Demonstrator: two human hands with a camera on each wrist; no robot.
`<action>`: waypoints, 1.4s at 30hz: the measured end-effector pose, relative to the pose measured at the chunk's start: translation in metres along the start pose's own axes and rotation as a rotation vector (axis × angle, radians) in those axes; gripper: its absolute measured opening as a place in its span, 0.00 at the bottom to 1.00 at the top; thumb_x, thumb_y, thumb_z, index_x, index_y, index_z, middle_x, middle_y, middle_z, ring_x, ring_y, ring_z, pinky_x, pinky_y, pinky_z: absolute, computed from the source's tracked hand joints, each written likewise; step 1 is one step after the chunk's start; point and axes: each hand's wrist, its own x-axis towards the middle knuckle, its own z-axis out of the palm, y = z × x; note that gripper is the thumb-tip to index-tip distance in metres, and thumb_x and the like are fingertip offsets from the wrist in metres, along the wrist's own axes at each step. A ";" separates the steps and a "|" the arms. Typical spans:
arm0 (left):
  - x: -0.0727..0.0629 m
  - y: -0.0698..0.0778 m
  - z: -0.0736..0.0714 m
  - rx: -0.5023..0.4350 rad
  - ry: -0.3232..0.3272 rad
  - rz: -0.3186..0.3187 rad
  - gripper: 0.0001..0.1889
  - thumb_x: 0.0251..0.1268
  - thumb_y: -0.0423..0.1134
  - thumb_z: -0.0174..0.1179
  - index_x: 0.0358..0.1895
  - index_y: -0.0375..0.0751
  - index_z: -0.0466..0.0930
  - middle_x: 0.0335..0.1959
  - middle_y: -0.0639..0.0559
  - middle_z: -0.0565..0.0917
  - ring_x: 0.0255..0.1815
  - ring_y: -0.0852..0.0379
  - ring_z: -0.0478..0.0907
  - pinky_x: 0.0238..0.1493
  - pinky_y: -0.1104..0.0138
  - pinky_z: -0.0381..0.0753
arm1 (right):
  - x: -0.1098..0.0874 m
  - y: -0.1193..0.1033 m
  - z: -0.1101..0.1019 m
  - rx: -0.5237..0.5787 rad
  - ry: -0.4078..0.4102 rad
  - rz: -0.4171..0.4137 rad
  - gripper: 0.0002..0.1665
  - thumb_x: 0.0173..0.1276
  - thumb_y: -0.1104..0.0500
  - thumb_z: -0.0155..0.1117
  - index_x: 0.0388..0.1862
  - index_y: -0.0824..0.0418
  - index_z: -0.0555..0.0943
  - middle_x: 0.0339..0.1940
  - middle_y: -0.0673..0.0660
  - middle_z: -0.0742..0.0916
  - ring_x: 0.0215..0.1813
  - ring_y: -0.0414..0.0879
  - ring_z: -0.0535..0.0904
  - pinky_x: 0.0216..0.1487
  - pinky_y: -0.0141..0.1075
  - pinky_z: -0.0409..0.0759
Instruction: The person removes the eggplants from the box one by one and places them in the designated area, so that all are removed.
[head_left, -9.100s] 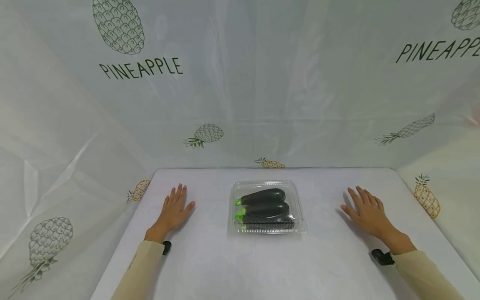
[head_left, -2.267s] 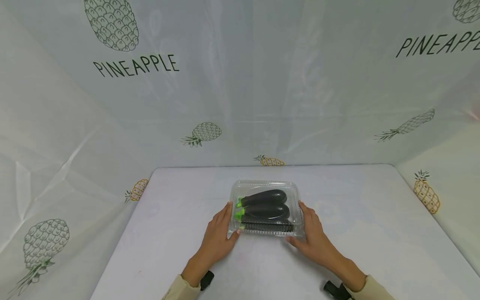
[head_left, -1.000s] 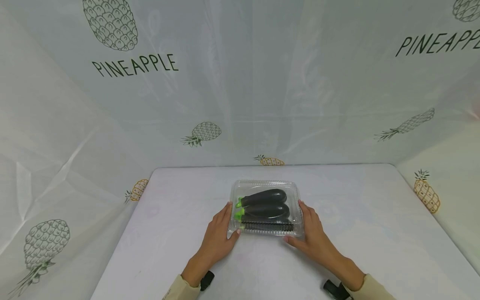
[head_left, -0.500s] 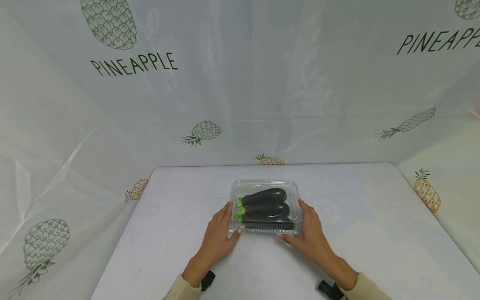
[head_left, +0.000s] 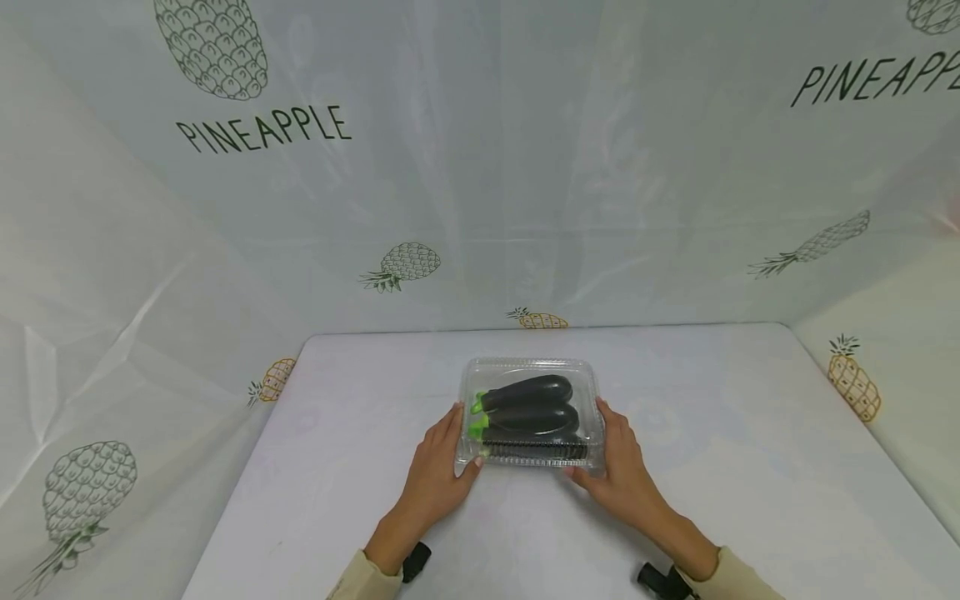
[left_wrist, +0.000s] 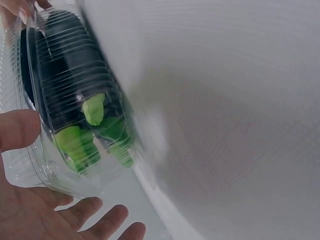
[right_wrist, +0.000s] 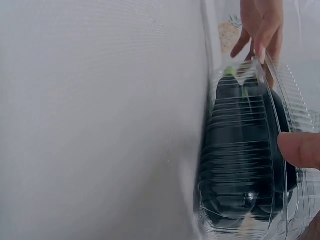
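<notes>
A clear plastic clamshell container (head_left: 528, 364) sits on the white table, its ribbed edge facing me. Through the lid show several dark eggplants (head_left: 531, 418) with green stems, all pointing left. My left hand (head_left: 435, 475) holds the container's left side, fingers along the end and thumb at the front corner. On the opposite side my right hand (head_left: 626, 471) holds it the same way, thumb at the front edge. In the left wrist view the thumb (left_wrist: 20, 130) lies against the rim. The right wrist view shows the other thumb (right_wrist: 300, 149) at the rim too.
The white table (head_left: 337, 383) extends to both sides and toward me. Behind it hangs a pale sheet (head_left: 480, 167) printed with pineapples, which also runs along the left and right. Black wrist cameras (head_left: 416, 562) sit below both wrists.
Since the oldest frame, both hands have come in from the table's sides to the container. In the last second they stay there; the right thumb and wrist have shifted slightly left.
</notes>
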 end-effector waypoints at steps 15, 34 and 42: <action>0.000 0.000 0.000 -0.012 -0.001 0.000 0.42 0.71 0.39 0.65 0.82 0.29 0.57 0.81 0.33 0.63 0.78 0.30 0.63 0.74 0.34 0.68 | 0.000 0.003 -0.001 -0.003 0.029 -0.033 0.62 0.52 0.63 0.82 0.80 0.72 0.58 0.64 0.73 0.76 0.64 0.68 0.74 0.62 0.66 0.74; 0.001 0.001 0.001 -0.009 -0.005 -0.007 0.42 0.71 0.38 0.66 0.82 0.28 0.57 0.81 0.34 0.64 0.79 0.33 0.63 0.75 0.35 0.68 | 0.001 0.003 -0.008 0.008 -0.020 0.049 0.59 0.56 0.60 0.84 0.82 0.66 0.61 0.74 0.78 0.72 0.74 0.79 0.66 0.65 0.79 0.71; 0.000 0.003 0.000 -0.015 0.003 -0.012 0.41 0.71 0.36 0.66 0.82 0.28 0.57 0.81 0.34 0.64 0.79 0.32 0.63 0.74 0.34 0.68 | 0.001 0.002 -0.010 0.028 -0.038 0.060 0.59 0.56 0.61 0.84 0.82 0.66 0.61 0.75 0.78 0.70 0.75 0.78 0.64 0.66 0.78 0.70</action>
